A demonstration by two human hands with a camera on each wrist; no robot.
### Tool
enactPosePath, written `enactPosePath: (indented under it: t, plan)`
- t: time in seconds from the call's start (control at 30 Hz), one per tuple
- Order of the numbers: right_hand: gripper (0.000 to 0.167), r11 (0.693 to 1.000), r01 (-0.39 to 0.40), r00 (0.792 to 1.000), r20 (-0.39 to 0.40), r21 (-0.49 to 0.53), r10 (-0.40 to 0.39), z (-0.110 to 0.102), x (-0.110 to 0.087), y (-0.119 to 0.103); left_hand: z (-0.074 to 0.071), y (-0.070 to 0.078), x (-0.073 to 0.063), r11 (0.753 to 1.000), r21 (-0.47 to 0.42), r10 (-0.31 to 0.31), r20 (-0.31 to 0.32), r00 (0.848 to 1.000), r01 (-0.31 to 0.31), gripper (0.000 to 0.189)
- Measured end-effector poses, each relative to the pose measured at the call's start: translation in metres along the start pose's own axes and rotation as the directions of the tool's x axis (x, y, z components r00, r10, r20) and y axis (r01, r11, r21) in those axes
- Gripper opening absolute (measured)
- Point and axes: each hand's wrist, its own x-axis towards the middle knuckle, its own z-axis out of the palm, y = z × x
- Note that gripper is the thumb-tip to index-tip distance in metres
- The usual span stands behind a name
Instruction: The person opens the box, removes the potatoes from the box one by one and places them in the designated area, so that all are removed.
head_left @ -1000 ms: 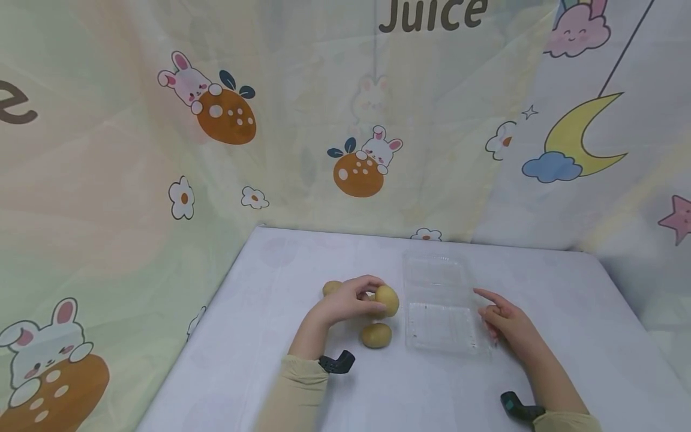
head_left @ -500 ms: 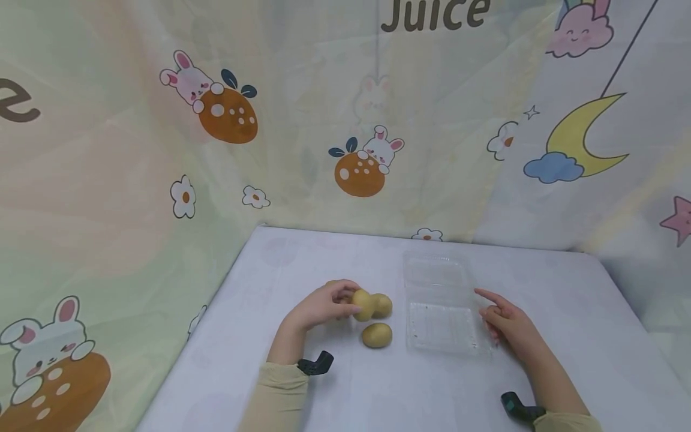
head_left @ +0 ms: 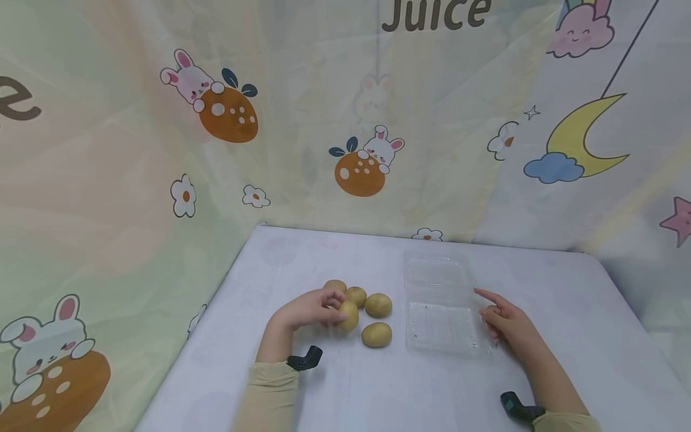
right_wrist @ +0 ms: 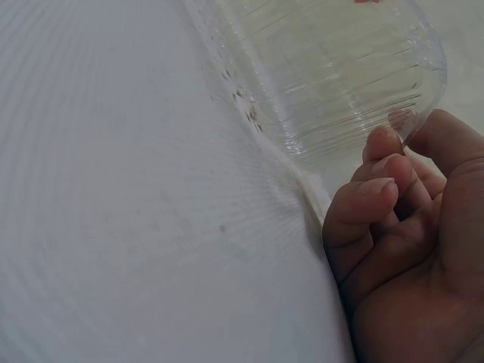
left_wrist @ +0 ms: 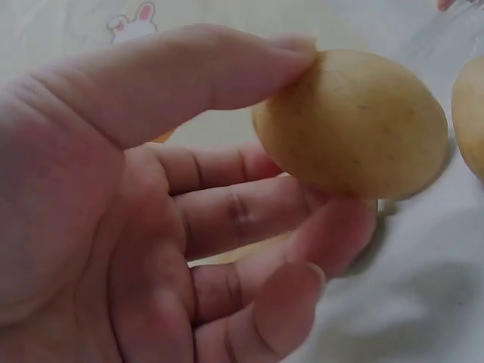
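My left hand (head_left: 309, 309) pinches a yellow-brown potato (head_left: 349, 316) between thumb and fingertips. In the left wrist view, this potato (left_wrist: 355, 125) sits at the fingertips, with the palm open beneath. Several more potatoes lie close by: one (head_left: 376, 335) nearer me, one (head_left: 379, 305) to the right, others (head_left: 355, 297) behind. A clear plastic clamshell box (head_left: 439, 327) lies opened out to their right, its lid half (head_left: 436, 270) farther away. My right hand (head_left: 510, 324) is at the box's right side. The right wrist view shows its thumb and curled fingers (right_wrist: 378, 144) pinching the rim.
A white cloth covers the table (head_left: 410, 396). Behind it hangs a printed curtain (head_left: 291, 180) with rabbits, flowers and a moon. A black wrist camera (head_left: 305, 359) sits on the left wrist and another (head_left: 520, 409) on the right.
My left hand has drawn left and slightly nearer me with the potato, uncovering the potatoes behind it. My right hand and the plastic box have stayed in place.
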Motion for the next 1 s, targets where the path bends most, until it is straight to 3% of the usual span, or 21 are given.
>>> enactPosePath:
  t: [0.47, 0.73, 1.0]
  plan:
    - [0.054, 1.000, 0.005, 1.000, -0.003, 0.004, -0.005, 0.000, 0.001, 0.000, 0.009, -0.016, 0.006, 0.992, -0.075, -0.095, 0.079, 0.992, 0.101, 0.037]
    - [0.053, 1.000, -0.006, 1.000, -0.010, -0.010, 0.006, 0.000, 0.001, -0.001, 0.013, -0.019, 0.007, 0.984, -0.139, -0.095, 0.103, 0.990, 0.109, 0.035]
    - [0.054, 1.000, 0.004, 1.000, -0.001, 0.008, -0.004, 0.000, 0.000, 0.001, 0.013, -0.019, 0.006, 0.984, -0.126, -0.118, 0.089, 0.989, 0.129, 0.033]
